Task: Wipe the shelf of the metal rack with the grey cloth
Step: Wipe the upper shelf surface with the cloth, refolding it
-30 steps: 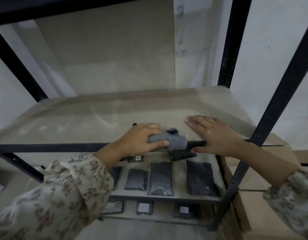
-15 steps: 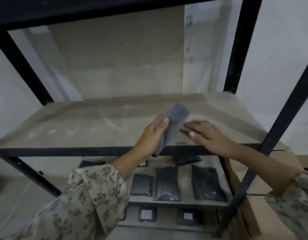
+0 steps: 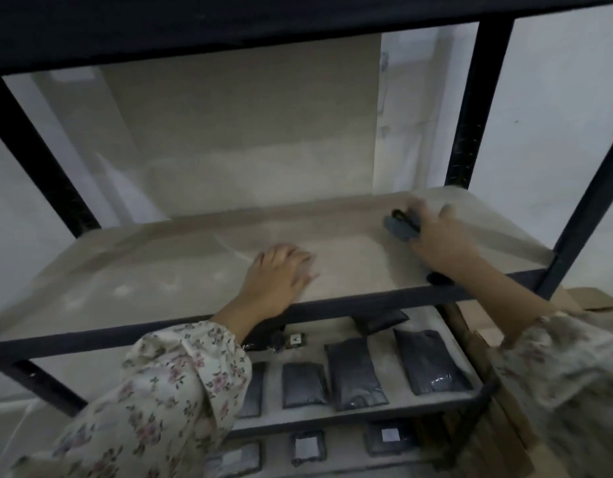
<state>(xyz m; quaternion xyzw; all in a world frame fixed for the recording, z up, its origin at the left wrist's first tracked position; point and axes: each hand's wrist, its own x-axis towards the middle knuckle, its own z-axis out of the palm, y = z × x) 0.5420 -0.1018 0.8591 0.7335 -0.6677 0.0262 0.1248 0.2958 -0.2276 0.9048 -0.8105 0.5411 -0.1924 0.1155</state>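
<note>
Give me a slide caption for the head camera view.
Right hand presses grey cloth on the shelf; left hand rests flat.

Left hand (image 3: pixel 281 274) on shelf (image 3: pixel 160 270) front-centre; right hand (image 3: pixel 439 236) on cloth (image 3: pixel 400 227) back-right; pouches (image 3: pixel 353 372) below.

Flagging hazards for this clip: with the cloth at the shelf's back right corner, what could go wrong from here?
1. The right hand presses the grey cloth far back by the rear right post; a fast stroke might knock knuckles against it.
2. The left hand leans on the shelf near its front edge; it could slip off.
3. Loosened dust may fall onto the dark pouches below.
</note>
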